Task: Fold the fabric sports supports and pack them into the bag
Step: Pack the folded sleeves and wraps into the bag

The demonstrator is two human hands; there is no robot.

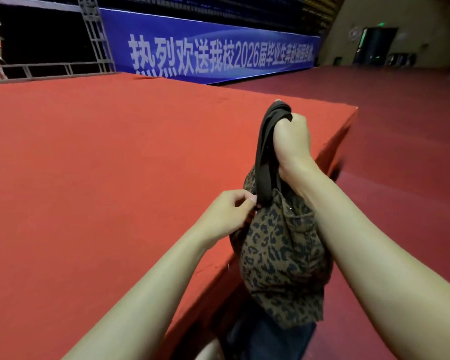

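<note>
A leopard-print fabric bag hangs at the edge of the red platform, over my lap. Its dark brown strap rises from the bag's top. My right hand is fisted around the top of that strap and holds the bag up. My left hand pinches the bag's upper left edge, where the strap joins it. No sports supports show; the bag's inside is hidden.
The red carpeted platform fills the left and centre, with its corner at the right. A darker maroon floor lies lower on the right. A blue banner and metal truss stand behind.
</note>
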